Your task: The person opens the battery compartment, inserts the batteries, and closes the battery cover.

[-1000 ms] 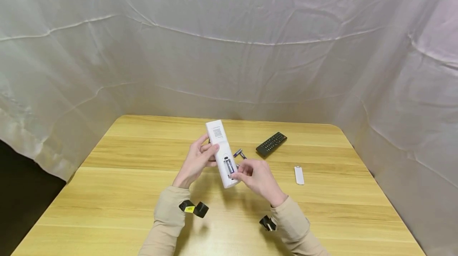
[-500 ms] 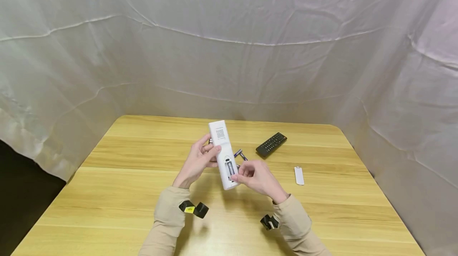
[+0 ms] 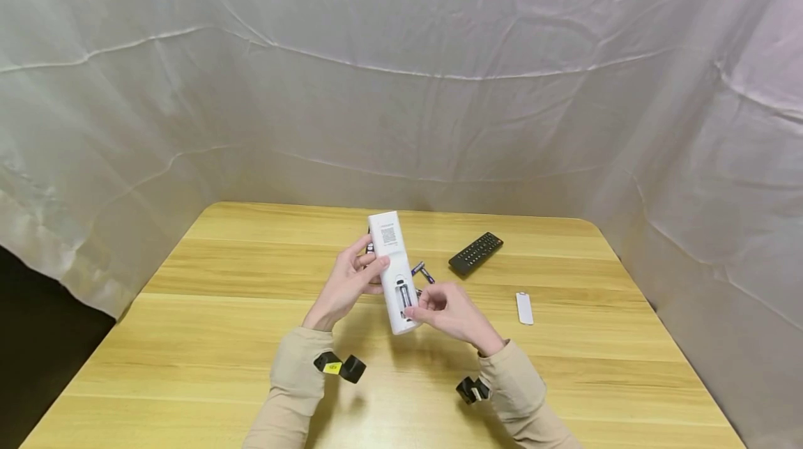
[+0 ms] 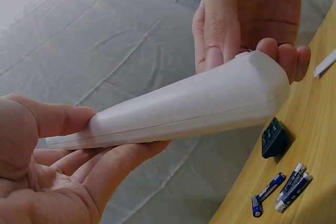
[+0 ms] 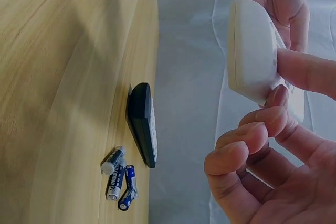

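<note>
Showing nearest, just below the grip: tan sleeves [image 3: 295,365], cut off at head view's bottom edge, each w/ a black wrist cam [image 3: 353,368]. L hand [image 3: 341,287] is wrapped on the left side of the white remote [image 3: 396,268], held btwn both hands above the table [image 3: 207,337], back facing up: thumb pressed on its back, other fingers underneath, partly hidden by it in head view but visible from L wrist. R hand [image 3: 454,313] is at the remote's near end, thumb & index tip pinching its right edge, rest of fingers curled & clear of it; can't tell if anything small is btwn thumb & index. R thumb overlaps the open batt. bay [image 3: 398,295]; a batt. [image 3: 404,294] shows inside, but lower end's covered, so count unclear. Fine print on label [image 3: 389,235], upper part of remote, too small to read; its other face is turned away. Dark bit [image 3: 369,248] by L fingertips is hard to make out. Right of R hand, well apart, a white cover [image 3: 524,308] lies on the table. Just past R hand, loose batts. [image 5: 114,183] lie in a cluster, partly hidden behind remote in head view. Farther off, up & right of grip, a black remote [image 3: 475,254], buttons up. Behind everything, grey cloth [image 3: 401,114], creased, cut off at the edges.
</note>
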A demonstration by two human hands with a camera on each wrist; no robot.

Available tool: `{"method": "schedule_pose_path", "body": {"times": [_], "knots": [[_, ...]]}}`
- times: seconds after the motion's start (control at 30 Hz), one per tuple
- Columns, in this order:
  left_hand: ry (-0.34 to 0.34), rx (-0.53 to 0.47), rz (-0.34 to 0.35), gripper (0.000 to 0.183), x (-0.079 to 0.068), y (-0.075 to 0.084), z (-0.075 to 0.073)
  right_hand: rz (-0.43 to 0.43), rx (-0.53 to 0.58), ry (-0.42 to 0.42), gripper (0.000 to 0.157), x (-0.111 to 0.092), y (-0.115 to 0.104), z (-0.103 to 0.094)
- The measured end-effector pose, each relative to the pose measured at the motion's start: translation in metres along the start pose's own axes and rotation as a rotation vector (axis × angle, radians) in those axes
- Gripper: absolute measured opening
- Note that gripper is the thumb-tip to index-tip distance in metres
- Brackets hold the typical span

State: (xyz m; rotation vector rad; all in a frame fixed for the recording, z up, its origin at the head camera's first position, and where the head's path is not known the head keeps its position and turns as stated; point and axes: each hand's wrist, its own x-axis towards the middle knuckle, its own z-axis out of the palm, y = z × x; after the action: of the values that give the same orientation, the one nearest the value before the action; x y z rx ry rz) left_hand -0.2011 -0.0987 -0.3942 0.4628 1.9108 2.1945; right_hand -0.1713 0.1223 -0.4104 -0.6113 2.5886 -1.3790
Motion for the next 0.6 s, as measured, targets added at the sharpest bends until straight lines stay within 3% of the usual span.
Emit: {"method": "schedule_pose_path", "body": {"times": [0.6], "knots": [[-0.011,-0.016,0.015,0.058,0.0007,-0.0015,0.0006,-0.006,0.029,-0.001,0.032,-0.0001,-0.0004,-0.0006]]}}
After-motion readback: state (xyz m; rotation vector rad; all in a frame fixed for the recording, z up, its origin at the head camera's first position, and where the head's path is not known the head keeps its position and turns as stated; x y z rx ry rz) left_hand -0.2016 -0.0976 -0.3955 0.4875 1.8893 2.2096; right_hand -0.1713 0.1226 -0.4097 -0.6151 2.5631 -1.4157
